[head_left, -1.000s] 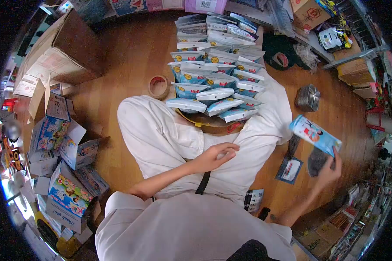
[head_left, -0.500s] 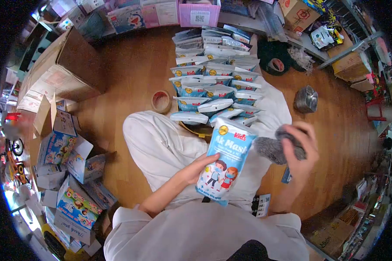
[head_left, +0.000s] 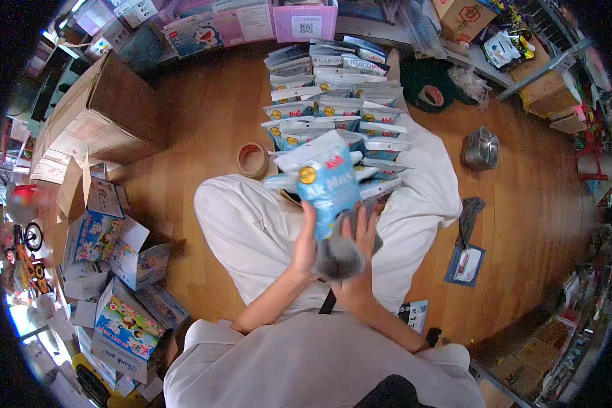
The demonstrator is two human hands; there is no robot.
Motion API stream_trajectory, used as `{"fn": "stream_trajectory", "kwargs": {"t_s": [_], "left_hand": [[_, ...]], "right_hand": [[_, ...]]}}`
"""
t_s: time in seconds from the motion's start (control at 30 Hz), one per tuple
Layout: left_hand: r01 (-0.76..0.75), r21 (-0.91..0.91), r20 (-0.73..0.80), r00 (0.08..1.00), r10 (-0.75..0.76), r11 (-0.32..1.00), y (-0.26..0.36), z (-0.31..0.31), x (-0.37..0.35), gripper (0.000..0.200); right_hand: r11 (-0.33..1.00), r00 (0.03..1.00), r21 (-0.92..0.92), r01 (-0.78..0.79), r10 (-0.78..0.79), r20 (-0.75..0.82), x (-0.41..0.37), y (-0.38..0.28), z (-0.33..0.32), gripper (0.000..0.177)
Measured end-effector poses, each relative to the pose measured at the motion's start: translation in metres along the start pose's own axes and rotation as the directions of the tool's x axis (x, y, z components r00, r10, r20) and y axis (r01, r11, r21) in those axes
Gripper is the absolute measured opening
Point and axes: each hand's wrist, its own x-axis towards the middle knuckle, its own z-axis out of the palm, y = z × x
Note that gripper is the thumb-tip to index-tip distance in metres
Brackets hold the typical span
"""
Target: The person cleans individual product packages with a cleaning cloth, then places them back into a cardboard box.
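A light-blue and white Kids mask pack (head_left: 328,185) is tilted above my lap, smeared by motion. My left hand (head_left: 304,246) grips its lower left side. In my right hand (head_left: 359,258) is a grey fuzzy cloth (head_left: 338,260), which lies against the lower part of the pack and hides it. Just beyond, between my legs, rows of similar mask packs (head_left: 381,129) stand upright. Packs in grey and black wrapping (head_left: 330,54) fill the far end of the rows.
A tape roll (head_left: 252,160) lies left of the packs. Printed boxes (head_left: 126,330) and a big carton (head_left: 105,112) are at left. On the right are a metal tin (head_left: 480,148), a dark grey cloth (head_left: 470,219) and a blue-edged packet (head_left: 466,264). Loaded shelves surround me.
The held pack has moved up and left, towards the rows. My right hand has brought the grey cloth from the right onto the pack's lower part.
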Motion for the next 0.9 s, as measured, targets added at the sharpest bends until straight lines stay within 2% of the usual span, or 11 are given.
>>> {"fn": "stream_trajectory", "kwargs": {"t_s": [0.13, 0.2, 0.33, 0.47, 0.53, 0.57, 0.6, 0.7, 0.77, 0.83, 0.9], "left_hand": [[-0.146, 0.404, -0.149, 0.963, 0.223, 0.903, -0.020, -0.002, -0.015, 0.057], [-0.227, 0.105, -0.129, 0.962, 0.239, 0.968, -0.016, -0.031, -0.008, 0.058], [-0.321, 0.132, -0.022, 0.945, 0.326, 0.938, 0.050, 0.030, -0.011, 0.075], [-0.206, 0.054, -0.063, 0.976, 0.209, 0.977, 0.017, 0.010, -0.010, 0.071], [-0.210, 0.208, -0.129, 0.962, 0.240, 0.955, -0.009, 0.008, -0.020, 0.062], [-0.257, 0.412, -0.150, 0.927, 0.343, 0.874, -0.021, 0.009, -0.025, 0.056], [-0.319, 0.503, -0.110, 0.898, 0.426, 0.803, -0.029, 0.013, -0.030, 0.052], [-0.267, 0.098, -0.175, 0.944, 0.281, 0.959, -0.038, -0.031, -0.025, 0.047], [-0.205, -0.033, -0.100, 0.975, 0.201, 0.978, -0.013, -0.031, -0.021, 0.047], [-0.160, -0.005, -0.045, 0.986, 0.159, 0.987, 0.002, -0.024, -0.024, 0.047], [-0.145, 0.107, -0.065, 0.986, 0.153, 0.984, -0.012, -0.021, -0.029, 0.047]], "right_hand": [[0.989, 0.996, 0.115, 0.089, -0.091, 0.012, 0.060, 0.006, -0.014, 0.064], [0.954, 0.982, 0.252, 0.161, -0.181, 0.058, 0.078, 0.002, -0.014, 0.065], [0.980, 0.979, 0.022, 0.199, -0.200, 0.047, 0.031, -0.014, 0.022, 0.063], [0.994, 0.985, -0.019, 0.107, -0.108, -0.133, 0.040, -0.013, 0.014, 0.073], [0.971, 0.995, 0.234, 0.048, -0.025, -0.101, 0.062, -0.014, -0.003, 0.073], [0.935, 0.997, 0.355, 0.019, 0.008, -0.075, 0.073, -0.013, -0.010, 0.073], [0.950, 0.999, 0.311, 0.009, 0.001, -0.032, 0.084, -0.012, -0.015, 0.076], [0.974, 0.975, 0.057, 0.217, -0.220, 0.041, 0.081, -0.014, -0.012, 0.075], [0.974, 0.975, 0.108, 0.198, -0.208, 0.083, 0.046, -0.017, 0.001, 0.074], [0.983, 0.979, 0.087, 0.161, -0.170, 0.110, 0.019, -0.017, 0.007, 0.073], [0.951, 0.996, 0.306, 0.043, -0.064, 0.061, 0.018, -0.014, 0.008, 0.076]]}}
